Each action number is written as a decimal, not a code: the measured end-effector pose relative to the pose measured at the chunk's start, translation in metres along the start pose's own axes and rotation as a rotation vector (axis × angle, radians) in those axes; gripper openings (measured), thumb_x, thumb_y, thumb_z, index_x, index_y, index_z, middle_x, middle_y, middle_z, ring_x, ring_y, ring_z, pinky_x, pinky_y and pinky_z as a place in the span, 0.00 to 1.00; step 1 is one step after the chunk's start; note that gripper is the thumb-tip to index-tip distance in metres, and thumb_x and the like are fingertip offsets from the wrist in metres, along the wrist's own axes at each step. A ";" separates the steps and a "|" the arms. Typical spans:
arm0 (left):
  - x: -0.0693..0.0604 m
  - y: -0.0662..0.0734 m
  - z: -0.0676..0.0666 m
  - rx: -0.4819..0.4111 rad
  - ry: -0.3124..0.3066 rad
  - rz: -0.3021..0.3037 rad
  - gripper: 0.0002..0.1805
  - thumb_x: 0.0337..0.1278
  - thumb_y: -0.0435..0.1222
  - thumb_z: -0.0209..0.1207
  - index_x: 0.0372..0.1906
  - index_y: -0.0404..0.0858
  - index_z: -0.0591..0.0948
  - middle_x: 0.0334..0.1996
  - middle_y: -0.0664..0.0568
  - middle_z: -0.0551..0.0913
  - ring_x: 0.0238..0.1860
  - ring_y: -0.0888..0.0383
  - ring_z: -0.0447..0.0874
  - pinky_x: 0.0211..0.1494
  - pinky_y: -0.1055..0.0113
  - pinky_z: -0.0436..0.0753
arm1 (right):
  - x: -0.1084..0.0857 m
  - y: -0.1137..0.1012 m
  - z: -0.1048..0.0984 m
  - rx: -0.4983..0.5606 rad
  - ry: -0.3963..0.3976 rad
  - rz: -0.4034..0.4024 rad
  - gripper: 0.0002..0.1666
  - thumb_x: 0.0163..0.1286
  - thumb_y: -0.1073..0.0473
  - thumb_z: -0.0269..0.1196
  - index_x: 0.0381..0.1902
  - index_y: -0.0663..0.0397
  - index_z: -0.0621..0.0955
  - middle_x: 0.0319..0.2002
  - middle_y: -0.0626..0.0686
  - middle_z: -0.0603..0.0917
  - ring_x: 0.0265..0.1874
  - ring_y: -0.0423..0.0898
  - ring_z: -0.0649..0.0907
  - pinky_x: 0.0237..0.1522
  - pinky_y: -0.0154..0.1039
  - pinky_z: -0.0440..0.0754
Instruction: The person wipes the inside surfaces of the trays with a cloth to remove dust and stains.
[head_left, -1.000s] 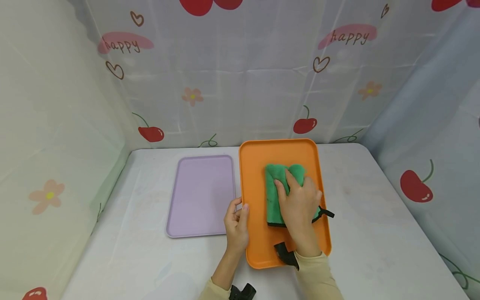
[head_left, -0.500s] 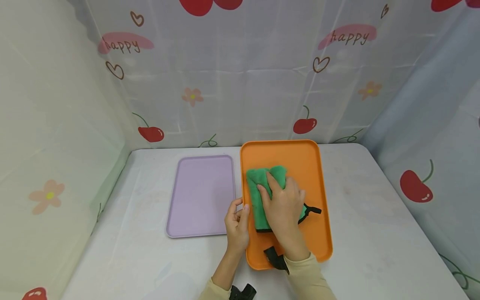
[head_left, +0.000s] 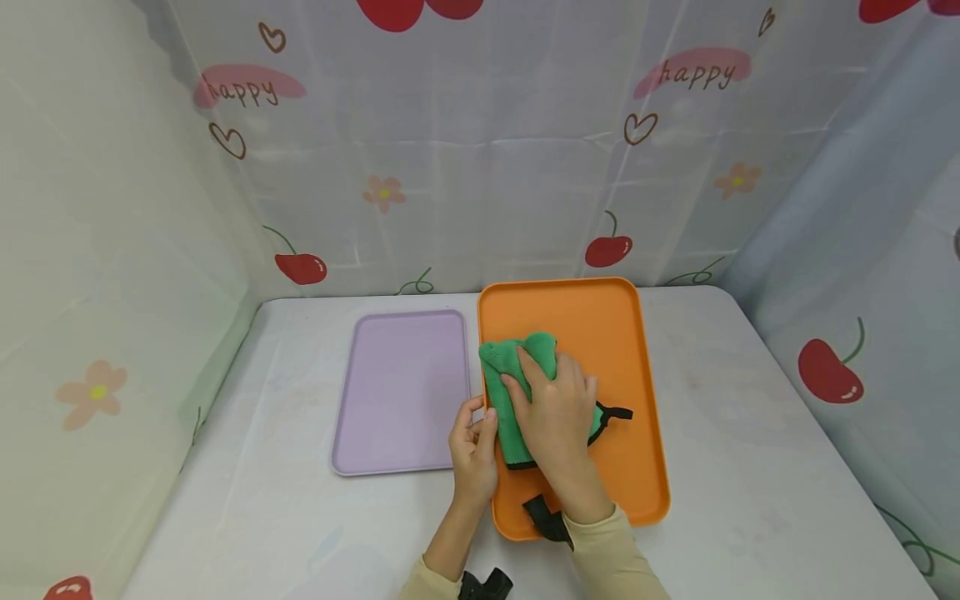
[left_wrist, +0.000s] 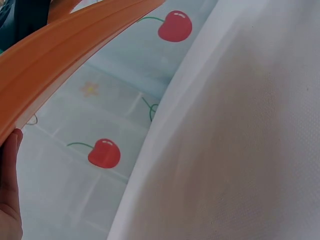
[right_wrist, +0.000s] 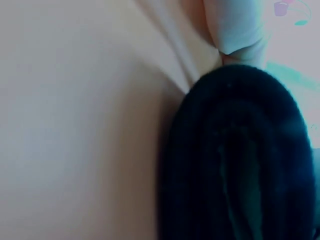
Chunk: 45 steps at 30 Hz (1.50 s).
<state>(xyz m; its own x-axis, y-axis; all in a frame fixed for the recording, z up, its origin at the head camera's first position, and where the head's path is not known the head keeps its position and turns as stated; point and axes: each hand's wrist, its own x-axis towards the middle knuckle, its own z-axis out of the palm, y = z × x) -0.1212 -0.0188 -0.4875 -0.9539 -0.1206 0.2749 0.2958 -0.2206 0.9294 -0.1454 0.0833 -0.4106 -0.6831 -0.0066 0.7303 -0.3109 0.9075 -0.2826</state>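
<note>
Cloth near the rim of a tilted tray: slipping is the risk

Green cloth (head_left: 507, 421) lies just below the middle of the frame, against the left side of the orange tray (head_left: 600, 333). The right hand (head_left: 557, 412) grips it from above. If that push runs further left, the cloth could ride over the rim and bump the left hand (head_left: 472, 450), which is clamped on that same edge. The black strap (head_left: 617, 412), loose at the cloth's right, might get trapped under the palm and bunch the fabric.

The left wrist view shows the tray's side raised off the table (head_left: 720, 417); whether its lower end rests on anything, I cannot tell. With the left hand's hold on one side only, hard pressure farther right could twist the tray and make it drop. Close on the left, the purple tray (head_left: 405, 392) would likely get knocked.
</note>
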 end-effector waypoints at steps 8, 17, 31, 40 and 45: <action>0.001 0.001 -0.001 0.014 0.018 0.003 0.12 0.74 0.32 0.47 0.50 0.25 0.71 0.11 0.48 0.64 0.15 0.69 0.62 0.18 0.75 0.64 | 0.002 0.003 -0.003 0.012 -0.034 0.006 0.25 0.53 0.49 0.75 0.49 0.49 0.87 0.31 0.61 0.81 0.30 0.54 0.78 0.28 0.43 0.61; 0.002 0.002 -0.002 0.020 0.044 0.006 0.13 0.74 0.33 0.47 0.50 0.24 0.71 0.12 0.63 0.61 0.15 0.70 0.61 0.17 0.76 0.63 | 0.005 0.018 -0.010 0.007 -0.050 0.056 0.25 0.53 0.49 0.75 0.49 0.49 0.87 0.31 0.62 0.81 0.29 0.56 0.78 0.28 0.46 0.63; 0.004 0.001 -0.005 0.037 0.072 0.013 0.12 0.72 0.31 0.48 0.48 0.23 0.71 0.12 0.64 0.59 0.15 0.71 0.55 0.16 0.76 0.55 | 0.009 0.049 -0.024 -0.035 -0.059 0.221 0.25 0.58 0.49 0.71 0.52 0.53 0.85 0.35 0.68 0.82 0.35 0.60 0.78 0.31 0.54 0.67; 0.004 0.001 -0.007 0.047 0.066 0.021 0.12 0.73 0.32 0.48 0.48 0.24 0.71 0.11 0.63 0.60 0.12 0.71 0.54 0.12 0.76 0.54 | 0.010 0.064 -0.034 -0.086 -0.109 0.345 0.25 0.63 0.51 0.69 0.56 0.53 0.83 0.35 0.68 0.82 0.35 0.60 0.77 0.29 0.56 0.68; 0.004 0.001 -0.008 0.051 0.080 0.028 0.12 0.73 0.32 0.48 0.48 0.25 0.72 0.12 0.63 0.60 0.13 0.71 0.55 0.13 0.76 0.55 | 0.008 0.069 -0.036 -0.086 -0.115 0.380 0.24 0.64 0.51 0.68 0.56 0.53 0.83 0.33 0.67 0.82 0.34 0.60 0.76 0.30 0.55 0.66</action>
<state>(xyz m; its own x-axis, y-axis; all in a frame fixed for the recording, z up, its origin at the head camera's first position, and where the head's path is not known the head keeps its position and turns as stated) -0.1237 -0.0274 -0.4872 -0.9374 -0.2036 0.2824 0.3174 -0.1664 0.9336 -0.1482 0.1610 -0.4022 -0.8096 0.2935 0.5084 0.0308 0.8861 -0.4624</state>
